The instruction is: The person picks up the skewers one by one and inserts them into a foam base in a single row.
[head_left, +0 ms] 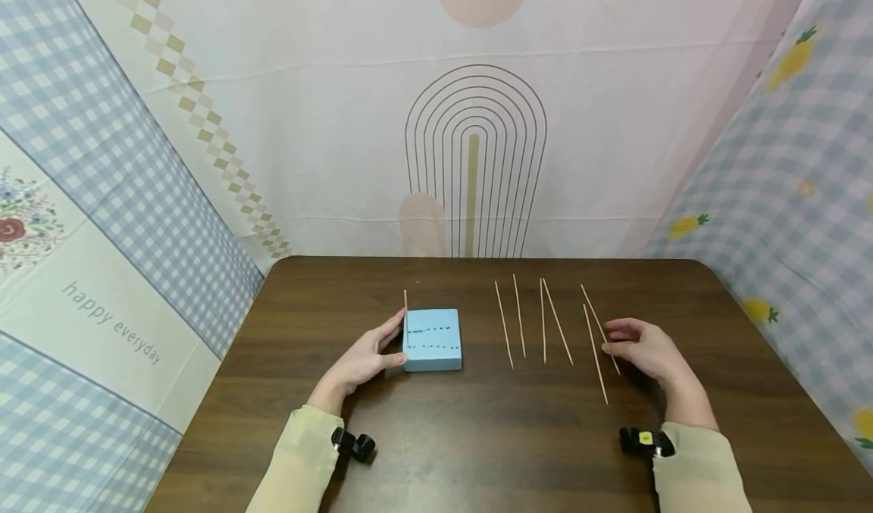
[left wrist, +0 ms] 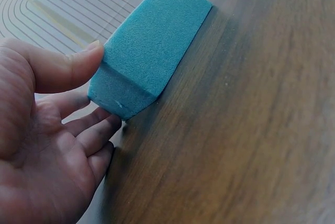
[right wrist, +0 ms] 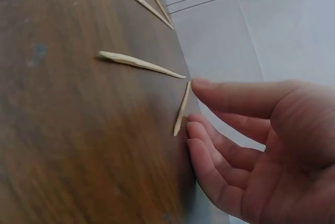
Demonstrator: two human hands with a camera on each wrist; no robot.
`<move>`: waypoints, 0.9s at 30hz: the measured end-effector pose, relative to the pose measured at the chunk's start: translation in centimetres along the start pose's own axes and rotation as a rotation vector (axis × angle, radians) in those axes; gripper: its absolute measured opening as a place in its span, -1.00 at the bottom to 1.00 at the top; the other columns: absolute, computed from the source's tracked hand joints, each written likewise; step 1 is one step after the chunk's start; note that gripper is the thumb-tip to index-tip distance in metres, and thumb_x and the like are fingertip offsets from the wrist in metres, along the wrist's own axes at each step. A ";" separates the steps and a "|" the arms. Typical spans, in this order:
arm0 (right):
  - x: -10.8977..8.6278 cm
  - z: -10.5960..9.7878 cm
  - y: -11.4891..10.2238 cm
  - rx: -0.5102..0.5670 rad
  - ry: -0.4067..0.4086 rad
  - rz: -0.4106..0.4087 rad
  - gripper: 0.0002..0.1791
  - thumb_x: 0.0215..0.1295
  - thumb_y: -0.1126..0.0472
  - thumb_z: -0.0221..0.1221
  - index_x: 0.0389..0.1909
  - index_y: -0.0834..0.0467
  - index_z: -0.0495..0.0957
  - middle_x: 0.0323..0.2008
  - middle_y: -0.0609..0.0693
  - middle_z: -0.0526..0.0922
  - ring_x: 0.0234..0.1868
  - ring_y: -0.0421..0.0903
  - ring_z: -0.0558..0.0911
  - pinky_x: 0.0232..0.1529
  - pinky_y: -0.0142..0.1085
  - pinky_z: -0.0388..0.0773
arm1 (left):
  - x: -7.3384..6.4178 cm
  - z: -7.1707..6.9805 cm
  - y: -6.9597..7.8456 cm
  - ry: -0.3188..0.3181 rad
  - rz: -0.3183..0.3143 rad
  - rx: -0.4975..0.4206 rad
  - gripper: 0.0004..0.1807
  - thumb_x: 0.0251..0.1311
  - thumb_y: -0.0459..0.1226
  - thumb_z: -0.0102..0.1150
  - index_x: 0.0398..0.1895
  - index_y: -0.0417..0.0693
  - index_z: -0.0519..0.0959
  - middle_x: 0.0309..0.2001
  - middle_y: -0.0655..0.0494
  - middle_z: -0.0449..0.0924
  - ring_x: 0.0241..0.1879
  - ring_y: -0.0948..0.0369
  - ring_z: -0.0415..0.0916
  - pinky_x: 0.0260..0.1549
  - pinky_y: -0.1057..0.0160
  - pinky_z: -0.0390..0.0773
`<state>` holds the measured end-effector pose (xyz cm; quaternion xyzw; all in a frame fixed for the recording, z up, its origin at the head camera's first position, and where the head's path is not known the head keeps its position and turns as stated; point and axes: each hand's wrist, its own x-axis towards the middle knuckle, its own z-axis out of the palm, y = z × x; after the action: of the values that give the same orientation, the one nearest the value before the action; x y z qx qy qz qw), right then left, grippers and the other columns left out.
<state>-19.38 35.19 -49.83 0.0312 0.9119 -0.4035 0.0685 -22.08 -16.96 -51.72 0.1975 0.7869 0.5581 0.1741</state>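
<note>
A light-blue foam block (head_left: 433, 339) lies on the table, its top marked with rows of dark spots. My left hand (head_left: 366, 358) holds its left end, thumb near the front corner and fingers at the far side; in the left wrist view the thumb (left wrist: 86, 62) presses the block's edge. One thin wooden stick (head_left: 405, 316) stands up at the block's left side. My right hand (head_left: 644, 346) pinches the rightmost stick (right wrist: 182, 109), whose near end shows below the thumb. Another stick (head_left: 596, 355) lies just left of it.
Several more sticks (head_left: 543, 320) lie spread between the block and my right hand. The brown table (head_left: 491, 437) ends at a hanging printed cloth (head_left: 341, 157) behind, with checked cloth (head_left: 777, 217) on the right. Each wrist wears a black camera mount (head_left: 353, 445).
</note>
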 end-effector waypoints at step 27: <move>0.1 0.2 -1.0 -0.077 0.033 0.109 -0.51 0.29 0.35 0.30 0.21 0.46 0.56 -0.23 0.19 0.79 -0.37 -0.09 0.75 -0.31 -0.19 0.65 | -0.1 0.0 0.1 0.008 -0.009 -0.003 -0.04 0.46 -0.41 0.29 0.77 -0.10 -0.04 0.73 -0.06 -0.12 0.68 -0.07 -0.11 0.51 -0.18 0.15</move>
<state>-19.56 34.36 -49.28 0.0849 0.9247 -0.3630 0.0765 -21.97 -16.94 -51.62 0.1915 0.7877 0.5592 0.1736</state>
